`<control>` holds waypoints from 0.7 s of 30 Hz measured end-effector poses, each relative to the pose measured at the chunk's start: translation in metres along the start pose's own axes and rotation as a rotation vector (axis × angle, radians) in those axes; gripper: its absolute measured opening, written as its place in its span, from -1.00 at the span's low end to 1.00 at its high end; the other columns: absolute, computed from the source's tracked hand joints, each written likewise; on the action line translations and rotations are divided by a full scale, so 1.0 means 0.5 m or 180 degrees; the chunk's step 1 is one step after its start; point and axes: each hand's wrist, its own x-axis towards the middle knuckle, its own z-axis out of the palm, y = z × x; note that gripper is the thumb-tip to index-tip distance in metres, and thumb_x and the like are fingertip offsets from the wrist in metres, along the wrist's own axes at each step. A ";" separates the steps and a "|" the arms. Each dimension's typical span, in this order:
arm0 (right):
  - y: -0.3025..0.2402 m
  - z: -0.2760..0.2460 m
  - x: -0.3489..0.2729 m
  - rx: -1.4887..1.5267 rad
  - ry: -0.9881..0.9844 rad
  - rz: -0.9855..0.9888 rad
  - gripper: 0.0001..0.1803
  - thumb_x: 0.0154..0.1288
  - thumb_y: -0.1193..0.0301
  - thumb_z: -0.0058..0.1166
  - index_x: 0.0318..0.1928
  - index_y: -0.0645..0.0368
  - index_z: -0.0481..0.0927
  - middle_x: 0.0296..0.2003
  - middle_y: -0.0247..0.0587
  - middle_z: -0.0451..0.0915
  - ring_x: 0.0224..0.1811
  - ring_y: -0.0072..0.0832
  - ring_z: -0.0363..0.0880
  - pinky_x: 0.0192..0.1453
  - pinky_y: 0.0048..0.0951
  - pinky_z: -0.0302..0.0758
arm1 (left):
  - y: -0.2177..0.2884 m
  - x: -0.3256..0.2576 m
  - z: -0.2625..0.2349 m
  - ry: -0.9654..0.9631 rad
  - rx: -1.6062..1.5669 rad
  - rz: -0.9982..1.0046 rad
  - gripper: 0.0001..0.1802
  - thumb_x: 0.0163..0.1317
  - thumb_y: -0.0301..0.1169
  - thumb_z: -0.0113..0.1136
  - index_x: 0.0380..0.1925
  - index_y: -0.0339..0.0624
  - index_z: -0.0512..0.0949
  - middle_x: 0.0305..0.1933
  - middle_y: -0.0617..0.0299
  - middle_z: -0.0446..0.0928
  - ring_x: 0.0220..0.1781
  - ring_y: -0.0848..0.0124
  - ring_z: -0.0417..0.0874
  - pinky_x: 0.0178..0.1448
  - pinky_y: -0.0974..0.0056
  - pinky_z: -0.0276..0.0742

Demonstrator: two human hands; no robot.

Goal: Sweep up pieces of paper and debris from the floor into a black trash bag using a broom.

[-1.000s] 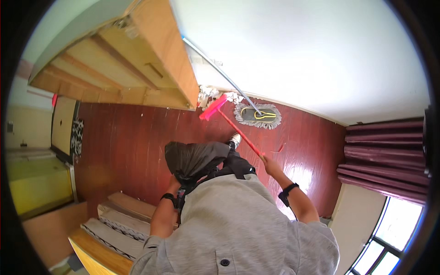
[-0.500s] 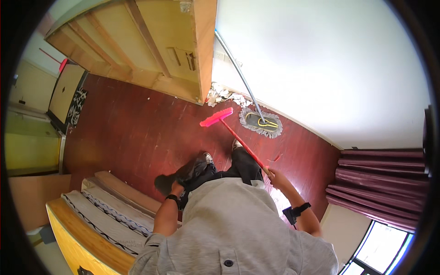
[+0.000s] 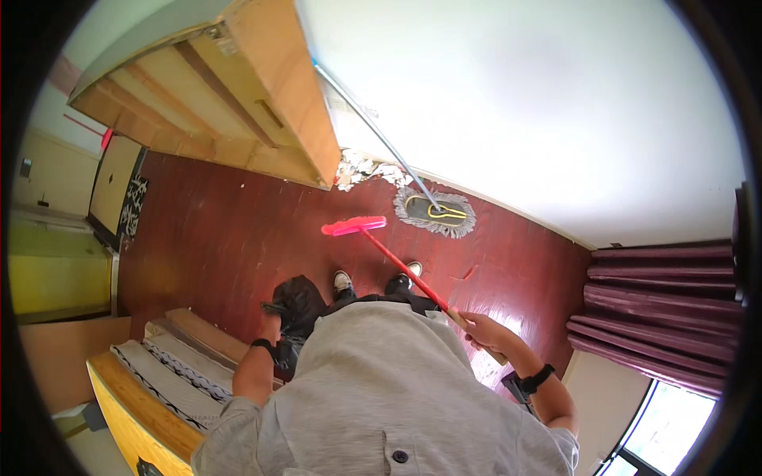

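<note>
A pink-headed broom [image 3: 354, 226] with a red stick reaches out in front of me, its head over the dark red floor. My right hand [image 3: 481, 331] is wrapped round the tan upper end of the stick. At my left side a black plastic bag [image 3: 300, 305] hangs beside my leg, and my left hand [image 3: 272, 325] is closed on it; the bag partly hides the fingers. Beyond the broom head, a flat grey string mop [image 3: 413, 211] rests on the floor with its pole leaning on the white wall.
White scraps [image 3: 359, 169] lie heaped at the wall beside a tilted wooden bed frame [image 3: 282, 87]. A small red strip [image 3: 468, 272] is on the floor to the right. Purple curtains [image 3: 659, 293] hang at right. A mattress [image 3: 171, 377] and yellow board stand at lower left.
The broom head has come nearer to me and slightly left. My left hand has moved left with the black bag, which shows more fully. The view has shifted and my feet show more.
</note>
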 end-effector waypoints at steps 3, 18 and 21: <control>-0.018 -0.055 -0.100 -0.0657 -0.0095 0.0021 -0.54 0.37 0.41 -0.31 0.26 0.11 0.25 -0.54 -0.31 0.41 -0.60 -0.59 0.37 -0.54 -0.53 0.37 | 0.036 -0.014 0.068 -0.0434 0.1008 0.0696 -0.51 0.32 -0.15 -0.13 0.14 -0.22 0.34 0.16 0.16 0.38 0.10 0.22 0.44 0.13 0.19 0.37; -0.094 -0.151 -0.397 -0.0688 -0.0387 0.0597 -0.45 0.38 0.41 -0.28 0.35 0.12 0.01 -0.53 -0.28 0.41 -0.64 -0.54 0.43 -0.49 -0.47 0.45 | 0.347 -0.107 0.571 -0.1384 0.3453 0.3920 -0.68 0.27 -0.22 0.01 -0.46 -0.29 0.42 -0.41 -0.18 0.48 -0.25 -0.17 0.48 -0.27 -0.03 0.37; -0.148 -0.152 -0.450 -0.0709 -0.0387 0.0425 -0.44 0.38 0.39 -0.27 0.35 0.14 0.00 -0.54 -0.30 0.40 -0.66 -0.55 0.42 -0.52 -0.47 0.44 | 0.384 -0.040 0.610 -0.1440 0.3276 0.4311 -0.73 0.29 -0.26 0.00 -0.43 -0.25 0.40 -0.42 -0.17 0.48 -0.26 -0.18 0.48 -0.28 -0.02 0.37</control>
